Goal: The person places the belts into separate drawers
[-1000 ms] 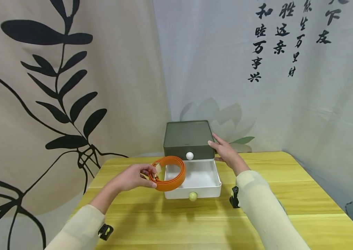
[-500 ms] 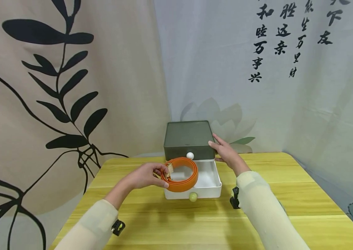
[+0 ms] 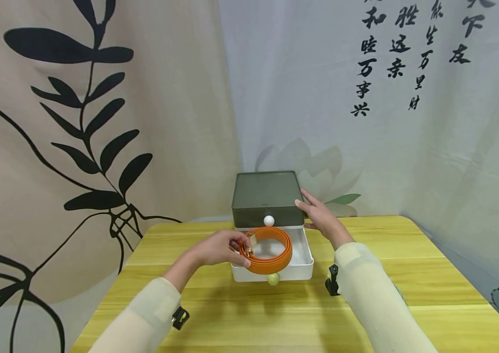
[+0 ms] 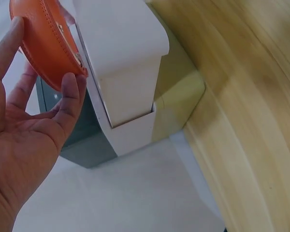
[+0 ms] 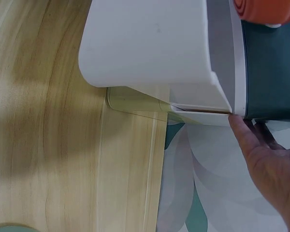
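Farther right than 0.5 s ago, your left hand (image 3: 217, 248) pinches the coiled orange belt (image 3: 276, 265) at its buckle (image 3: 252, 240), seemingly so it stays coiled above the pulled-out white drawer (image 3: 303, 272); your right hand (image 3: 323, 220), fingers extended, touches the green box (image 3: 267, 189), likely bracing it.

Hung at the back with a pale curtain (image 3: 183, 113), printed on the left with a black leafy stem (image 3: 117, 149), lettered at upper right in columns of black Chinese characters (image 3: 366, 67), tinted lower down with a grey lotus (image 3: 299, 156) and green leaf (image 3: 344, 198). Fronted by a yellowish wood-grain bench (image 3: 240, 321).
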A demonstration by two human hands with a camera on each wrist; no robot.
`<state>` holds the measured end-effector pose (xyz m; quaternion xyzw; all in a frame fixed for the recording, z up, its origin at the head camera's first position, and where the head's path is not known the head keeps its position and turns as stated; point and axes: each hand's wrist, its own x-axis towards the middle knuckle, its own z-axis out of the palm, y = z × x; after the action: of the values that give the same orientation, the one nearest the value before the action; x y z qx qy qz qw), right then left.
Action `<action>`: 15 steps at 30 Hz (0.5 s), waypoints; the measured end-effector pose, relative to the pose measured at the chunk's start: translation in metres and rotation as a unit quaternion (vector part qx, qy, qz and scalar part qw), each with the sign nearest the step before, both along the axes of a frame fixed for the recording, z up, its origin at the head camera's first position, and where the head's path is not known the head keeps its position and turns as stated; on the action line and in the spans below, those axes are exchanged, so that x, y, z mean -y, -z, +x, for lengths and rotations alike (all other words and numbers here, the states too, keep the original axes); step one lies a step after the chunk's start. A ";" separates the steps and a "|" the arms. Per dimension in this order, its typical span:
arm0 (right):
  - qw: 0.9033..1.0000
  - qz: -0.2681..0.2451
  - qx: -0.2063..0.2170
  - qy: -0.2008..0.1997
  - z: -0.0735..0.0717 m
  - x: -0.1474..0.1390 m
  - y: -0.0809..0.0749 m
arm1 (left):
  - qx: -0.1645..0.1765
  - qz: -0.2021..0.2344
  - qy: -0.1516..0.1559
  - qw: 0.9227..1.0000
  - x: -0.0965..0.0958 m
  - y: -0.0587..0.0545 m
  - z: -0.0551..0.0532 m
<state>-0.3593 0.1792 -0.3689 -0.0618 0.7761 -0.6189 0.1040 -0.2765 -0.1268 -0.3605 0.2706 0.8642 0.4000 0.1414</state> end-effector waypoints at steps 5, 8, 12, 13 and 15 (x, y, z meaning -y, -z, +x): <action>1.000 0.002 -0.002 -0.001 0.000 0.000 0.000 | 0.004 -0.003 -0.001 1.000 -0.007 0.002 -0.002; 1.000 0.000 -0.001 -0.002 0.001 0.000 0.000 | 0.012 -0.004 -0.003 1.000 -0.010 0.003 -0.003; 1.000 -0.001 0.000 -0.003 0.001 0.000 0.000 | 0.021 -0.001 0.000 1.000 -0.014 0.004 -0.005; 1.000 -0.002 0.001 -0.003 0.001 0.000 0.000 | 0.021 -0.001 0.001 1.000 -0.015 0.004 -0.006; 1.000 -0.003 0.001 -0.004 0.001 0.000 0.000 | 0.022 0.000 0.002 1.000 -0.017 0.005 -0.008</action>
<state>-0.3583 0.1793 -0.3688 -0.0649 0.7741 -0.6206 0.1071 -0.2843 -0.1097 -0.3654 0.2639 0.8604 0.4051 0.1611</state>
